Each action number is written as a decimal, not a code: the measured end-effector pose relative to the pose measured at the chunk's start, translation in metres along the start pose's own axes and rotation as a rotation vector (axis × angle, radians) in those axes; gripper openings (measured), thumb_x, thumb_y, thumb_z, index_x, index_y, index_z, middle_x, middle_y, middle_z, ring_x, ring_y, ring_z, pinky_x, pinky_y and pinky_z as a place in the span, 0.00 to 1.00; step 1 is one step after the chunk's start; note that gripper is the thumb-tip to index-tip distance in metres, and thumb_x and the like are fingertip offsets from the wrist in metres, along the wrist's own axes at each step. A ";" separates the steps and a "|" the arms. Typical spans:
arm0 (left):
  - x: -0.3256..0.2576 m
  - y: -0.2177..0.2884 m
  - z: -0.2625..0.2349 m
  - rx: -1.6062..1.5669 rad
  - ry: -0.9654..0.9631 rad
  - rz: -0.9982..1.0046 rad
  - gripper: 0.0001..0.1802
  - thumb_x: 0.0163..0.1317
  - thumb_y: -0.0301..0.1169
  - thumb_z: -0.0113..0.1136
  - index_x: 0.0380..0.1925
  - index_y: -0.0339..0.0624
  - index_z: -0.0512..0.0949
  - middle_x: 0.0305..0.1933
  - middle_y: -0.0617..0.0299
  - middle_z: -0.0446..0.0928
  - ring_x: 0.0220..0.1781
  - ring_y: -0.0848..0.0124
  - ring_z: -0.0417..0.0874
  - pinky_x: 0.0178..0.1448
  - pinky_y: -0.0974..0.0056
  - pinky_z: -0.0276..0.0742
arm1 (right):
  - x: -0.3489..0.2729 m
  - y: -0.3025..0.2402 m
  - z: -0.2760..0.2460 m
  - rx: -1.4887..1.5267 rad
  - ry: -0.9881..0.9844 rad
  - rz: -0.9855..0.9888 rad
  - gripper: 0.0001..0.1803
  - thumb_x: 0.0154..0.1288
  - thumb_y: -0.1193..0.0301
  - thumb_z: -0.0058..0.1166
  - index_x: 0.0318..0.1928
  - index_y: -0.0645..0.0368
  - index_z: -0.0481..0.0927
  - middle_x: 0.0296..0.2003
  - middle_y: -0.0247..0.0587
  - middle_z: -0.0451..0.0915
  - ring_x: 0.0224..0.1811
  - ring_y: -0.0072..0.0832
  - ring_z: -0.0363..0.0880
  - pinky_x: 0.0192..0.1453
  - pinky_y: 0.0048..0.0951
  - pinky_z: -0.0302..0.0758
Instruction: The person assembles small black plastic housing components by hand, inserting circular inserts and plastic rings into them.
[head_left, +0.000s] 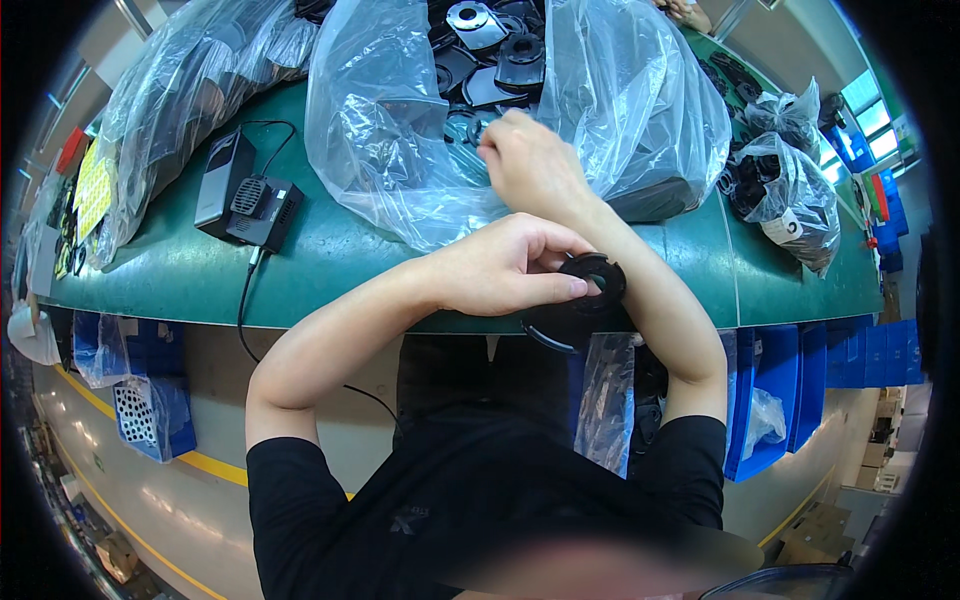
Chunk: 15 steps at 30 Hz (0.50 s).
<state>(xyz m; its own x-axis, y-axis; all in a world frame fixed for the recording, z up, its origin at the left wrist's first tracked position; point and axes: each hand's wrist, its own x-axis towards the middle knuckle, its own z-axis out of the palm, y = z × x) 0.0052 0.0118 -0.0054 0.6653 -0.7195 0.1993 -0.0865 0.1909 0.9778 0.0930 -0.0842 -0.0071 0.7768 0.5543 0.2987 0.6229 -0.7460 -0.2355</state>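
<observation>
My left hand (pixel 505 268) is closed on a black plastic part (pixel 583 318) with a round ring at one end and a curved edge at the other. Thumb and fingers pinch it at the ring, just over the table's near edge. Beyond it, my right hand (pixel 535 165) reaches across into the mouth of a large clear plastic bag (pixel 375 130). Its fingers curl inward beside the bag's contents; what they grip, if anything, is hidden. Inside the bag lie several similar black parts (pixel 520 62), some with a shiny surface.
A black boxy device (pixel 265 212) with a cable stands left on the green table (pixel 340 285). Another full clear bag (pixel 220 80) lies behind it. Small bags of black parts (pixel 790 200) sit at the right. Blue bins (pixel 770 400) stand below the table's edge.
</observation>
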 end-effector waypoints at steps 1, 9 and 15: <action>-0.001 0.001 0.002 -0.027 0.041 -0.018 0.18 0.59 0.28 0.58 0.48 0.30 0.73 0.37 0.64 0.78 0.36 0.82 0.74 0.40 0.75 0.71 | 0.000 0.004 -0.006 0.106 0.160 -0.093 0.06 0.55 0.73 0.54 0.33 0.62 0.79 0.34 0.46 0.77 0.36 0.42 0.78 0.38 0.39 0.75; -0.003 0.016 -0.001 -0.100 0.042 -0.121 0.18 0.60 0.25 0.56 0.50 0.30 0.71 0.42 0.58 0.79 0.39 0.81 0.78 0.43 0.74 0.74 | -0.064 0.031 -0.078 0.493 0.552 0.006 0.03 0.56 0.76 0.56 0.32 0.63 0.78 0.30 0.38 0.77 0.28 0.24 0.76 0.29 0.20 0.71; -0.002 0.014 0.000 -0.177 0.417 -0.151 0.17 0.60 0.28 0.56 0.49 0.32 0.72 0.39 0.59 0.81 0.32 0.83 0.78 0.33 0.76 0.72 | -0.134 0.037 -0.093 0.378 0.314 0.056 0.03 0.55 0.78 0.55 0.32 0.63 0.77 0.31 0.38 0.77 0.28 0.26 0.76 0.28 0.22 0.71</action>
<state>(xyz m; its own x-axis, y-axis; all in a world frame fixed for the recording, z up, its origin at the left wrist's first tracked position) 0.0025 0.0156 0.0082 0.9047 -0.4255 -0.0222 0.1372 0.2416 0.9606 0.0037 -0.2203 0.0297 0.7813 0.3358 0.5262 0.6156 -0.5535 -0.5609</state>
